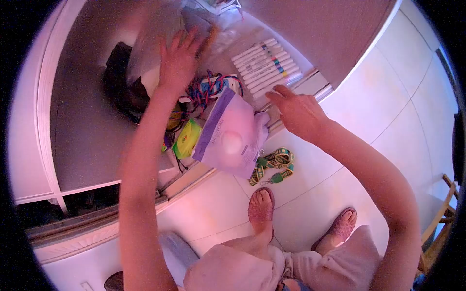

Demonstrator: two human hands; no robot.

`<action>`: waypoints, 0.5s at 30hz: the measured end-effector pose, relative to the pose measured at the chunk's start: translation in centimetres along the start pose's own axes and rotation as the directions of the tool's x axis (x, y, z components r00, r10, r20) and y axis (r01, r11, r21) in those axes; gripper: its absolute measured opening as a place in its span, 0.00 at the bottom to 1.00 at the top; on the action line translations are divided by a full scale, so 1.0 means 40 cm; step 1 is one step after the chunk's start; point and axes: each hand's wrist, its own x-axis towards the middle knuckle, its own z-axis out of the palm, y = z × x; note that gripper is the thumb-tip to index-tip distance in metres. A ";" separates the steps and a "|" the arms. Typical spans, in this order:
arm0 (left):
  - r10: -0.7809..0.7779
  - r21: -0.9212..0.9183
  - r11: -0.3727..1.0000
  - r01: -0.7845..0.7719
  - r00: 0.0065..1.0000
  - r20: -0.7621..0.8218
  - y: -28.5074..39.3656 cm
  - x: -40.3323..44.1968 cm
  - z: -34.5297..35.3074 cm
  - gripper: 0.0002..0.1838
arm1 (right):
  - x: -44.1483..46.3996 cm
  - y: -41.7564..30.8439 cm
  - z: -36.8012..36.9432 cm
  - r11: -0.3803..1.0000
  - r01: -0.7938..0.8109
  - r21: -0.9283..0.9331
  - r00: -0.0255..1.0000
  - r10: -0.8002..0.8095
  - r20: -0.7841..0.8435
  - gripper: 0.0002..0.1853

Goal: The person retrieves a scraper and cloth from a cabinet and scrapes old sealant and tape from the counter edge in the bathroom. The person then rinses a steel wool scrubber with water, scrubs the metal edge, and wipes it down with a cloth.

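My left hand (179,60) reaches into the cabinet with its fingers spread, slightly blurred, over a clear plastic bag (150,48). Whether it touches the bag I cannot tell. My right hand (300,110) hovers at the cabinet's front edge, fingers loosely bent and apart, with nothing visible in them. Beside its fingertips lies a clear pack of white markers (267,65) with coloured bands. Between my hands, a lilac-and-white zip pouch (233,136) hangs over the edge. Behind it are red and blue cords (206,89) and a bright yellow-green packet (187,139).
A dark bag or cloth (119,82) sits deeper on the cabinet shelf (82,155). A green and yellow lanyard (281,165) lies on the tiled floor (369,160) by my feet. At the far right stands a wooden stool or chair (439,223). A sliding-door track (189,179) runs along the front.
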 end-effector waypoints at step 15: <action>-0.147 -0.678 0.621 0.393 0.908 0.392 0.391 -0.413 -0.198 0.52 | -0.082 -0.042 0.029 0.997 0.025 0.078 0.992 -0.034 0.120 0.25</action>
